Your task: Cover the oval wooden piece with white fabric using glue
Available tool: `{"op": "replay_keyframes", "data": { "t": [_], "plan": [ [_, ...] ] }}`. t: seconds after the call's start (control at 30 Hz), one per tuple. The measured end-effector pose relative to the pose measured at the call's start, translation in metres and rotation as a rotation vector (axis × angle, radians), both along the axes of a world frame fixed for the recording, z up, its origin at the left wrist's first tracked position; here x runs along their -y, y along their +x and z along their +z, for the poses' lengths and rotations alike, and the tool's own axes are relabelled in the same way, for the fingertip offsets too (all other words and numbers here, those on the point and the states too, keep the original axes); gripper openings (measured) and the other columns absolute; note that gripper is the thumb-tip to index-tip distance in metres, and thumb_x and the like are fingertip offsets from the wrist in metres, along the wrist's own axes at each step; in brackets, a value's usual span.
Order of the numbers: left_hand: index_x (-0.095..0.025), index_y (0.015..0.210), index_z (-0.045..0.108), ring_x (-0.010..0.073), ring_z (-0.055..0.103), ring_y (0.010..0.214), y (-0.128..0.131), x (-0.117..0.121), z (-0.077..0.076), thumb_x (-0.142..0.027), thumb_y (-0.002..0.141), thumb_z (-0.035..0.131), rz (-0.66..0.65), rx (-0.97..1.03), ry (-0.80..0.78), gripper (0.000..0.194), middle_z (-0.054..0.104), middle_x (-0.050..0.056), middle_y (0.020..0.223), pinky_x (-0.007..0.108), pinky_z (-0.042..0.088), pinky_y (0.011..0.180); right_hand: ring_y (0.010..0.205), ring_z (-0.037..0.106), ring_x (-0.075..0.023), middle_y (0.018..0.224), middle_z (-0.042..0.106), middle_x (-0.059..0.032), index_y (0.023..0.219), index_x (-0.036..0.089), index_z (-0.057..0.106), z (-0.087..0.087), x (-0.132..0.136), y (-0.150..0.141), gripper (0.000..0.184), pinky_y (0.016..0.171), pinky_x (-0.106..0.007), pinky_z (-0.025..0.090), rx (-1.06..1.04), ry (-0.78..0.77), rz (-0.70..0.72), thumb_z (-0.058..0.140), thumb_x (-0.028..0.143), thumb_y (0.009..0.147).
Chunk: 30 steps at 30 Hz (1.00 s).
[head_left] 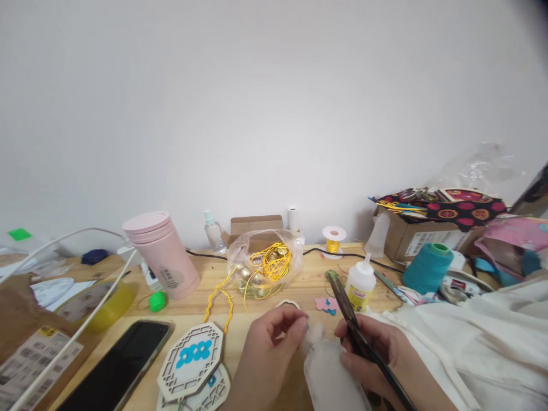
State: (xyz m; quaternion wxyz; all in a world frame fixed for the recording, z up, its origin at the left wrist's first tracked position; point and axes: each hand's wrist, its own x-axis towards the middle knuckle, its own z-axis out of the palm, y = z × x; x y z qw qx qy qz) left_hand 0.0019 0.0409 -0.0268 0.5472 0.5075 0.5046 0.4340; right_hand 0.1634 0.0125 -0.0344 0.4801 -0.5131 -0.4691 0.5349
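Observation:
My left hand is closed, thumb and forefinger pinched together; a speck of blue shows at the fingertips, too small to name. A long dark tool with a worn greenish tip slants up through my right hand, whose fingers are wrapped round this dark tool. Between the hands a cloudy white plastic bottle lies against the right fingers; whether they grip it is unclear. Pink and blue flower cutouts lie beyond, beside an upright glue bottle. Left of my left hand are octagonal fretwork pendants with blue flowers.
A clear bag holds gold bells and yellow cord. At left are a pink tumbler, a phone and a cardboard package. White cloth, a teal thread cone and a filled box crowd the right.

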Motion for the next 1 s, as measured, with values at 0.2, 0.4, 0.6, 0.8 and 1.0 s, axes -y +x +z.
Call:
{"op": "replay_keyframes", "data": {
  "t": [0.2,0.4,0.6,0.8,1.0],
  "plan": [
    [-0.013,0.057,0.063,0.0106,0.05,0.049,0.008,0.008,-0.002,-0.05,0.059,0.065,-0.233,0.141,-0.174,0.037,0.056,-0.001,0.05,0.021,0.041,0.052,0.037,0.042,-0.0055,0.049,0.045,0.0088,0.073,0.016,0.054,0.0,0.0,0.0,0.028,0.038,-0.017,0.033,-0.124,-0.036,-0.073,0.07,0.033,0.057],
    [-0.009,0.075,0.069,0.0072,0.053,0.048,0.021,0.019,-0.007,-0.042,0.062,0.069,-0.256,0.306,-0.297,0.035,0.066,0.004,0.057,0.014,0.038,0.046,0.043,0.043,-0.0085,0.054,0.046,0.0062,0.076,0.017,0.052,-0.011,-0.005,0.005,0.029,0.042,-0.02,0.035,-0.053,0.06,0.026,0.067,0.038,0.062],
    [-0.011,0.079,0.064,0.0181,0.064,0.055,0.011,0.012,0.004,-0.027,0.06,0.072,0.01,0.475,-0.375,0.026,0.071,0.01,0.065,0.024,0.049,0.049,0.052,0.031,-0.0094,0.057,0.036,0.007,0.082,0.017,0.054,-0.005,-0.007,0.016,0.03,0.046,-0.021,0.025,0.145,0.138,0.179,0.067,0.037,0.063],
    [-0.012,0.077,0.063,0.0169,0.064,0.052,0.005,0.012,0.014,-0.029,0.067,0.066,0.157,0.349,-0.229,0.02,0.071,0.008,0.061,0.023,0.05,0.046,0.058,0.038,-0.0133,0.062,0.039,0.0044,0.078,0.02,0.052,0.006,0.003,0.011,0.046,0.051,-0.023,0.032,0.107,0.089,0.333,0.065,0.057,0.055],
    [-0.011,0.07,0.065,0.0181,0.065,0.052,0.001,0.01,0.017,-0.035,0.066,0.065,0.215,0.221,-0.079,0.025,0.072,0.009,0.06,0.02,0.048,0.046,0.062,0.048,-0.0178,0.067,0.049,-0.0001,0.083,0.02,0.054,0.012,0.005,0.012,0.05,0.056,-0.026,0.041,0.129,0.143,0.313,0.058,0.063,0.059]
  ]
}}
